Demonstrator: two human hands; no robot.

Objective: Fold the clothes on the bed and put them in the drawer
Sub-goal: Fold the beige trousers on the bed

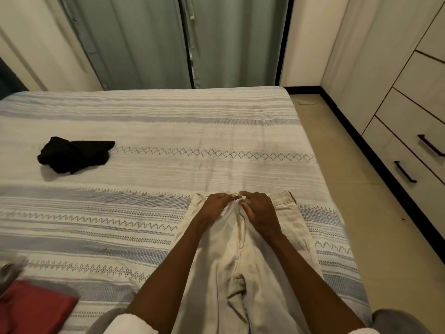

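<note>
Striped bed (149, 131) fills view. Cream trousers (243, 266) lie at 6 o'clock, waistband away. Left hand (218, 204) and right hand (258, 213) both pinch waistband centre. Black garment (74, 154) at 10 o'clock; drawers (414, 150) at 3 o'clock.

Bed (149, 179): open room and obstructions.
Wide bare stretch of bedspread across the middle and far side, passable from either flank. Black garment (74, 154) lying far left, well apart from the cream trousers (243, 268) spread at the near right edge. Red cloth (33, 304) at the near left corner, a blurred grey item just beyond it. Both forearms laid over the trousers, left hand (215, 204) and right hand (258, 209) together at the waistband, blocking that patch. Floor strip (356, 179) running between bed and drawer unit (409, 150), handles projecting into it. Curtains (168, 42) closing off the far side.
</note>
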